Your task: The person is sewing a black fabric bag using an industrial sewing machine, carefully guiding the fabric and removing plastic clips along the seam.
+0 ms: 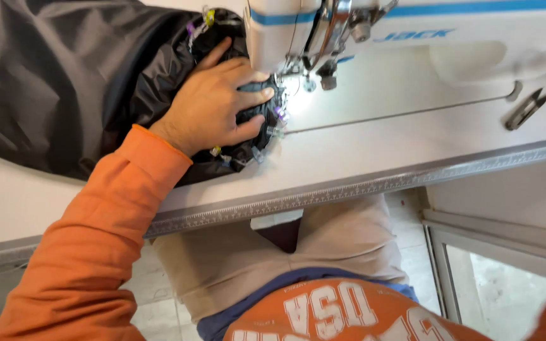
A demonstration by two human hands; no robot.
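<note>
Pressing down flat, my left hand (pixel 213 104) lies spread over the bunched edge of the black fabric (pixel 64 82), fingers splayed and pointing toward the needle area, palm bearing on the cloth rather than closing around anything. I see the fabric heaped across the left part of the white table (pixel 361 151), its bulk trailing off toward the upper left corner, while the gathered end under my hand sits right beside the presser foot (pixel 314 79) of the white sewing machine (pixel 412 38). Small clear and coloured clips (pixel 266 132) stud the rim of the gathered piece, some just past my fingertips, others near the top by the machine head. A bright spot of lamp light falls on the table just right of my fingers. Farther right, a pair of metal thread snips (pixel 526 108) rests on the table, well apart from the fabric. My orange sleeve (pixel 96 252) runs up from the lower left. My right hand is out of view; only a sliver of orange shows at the lower right corner, so I cannot tell its state.
</note>
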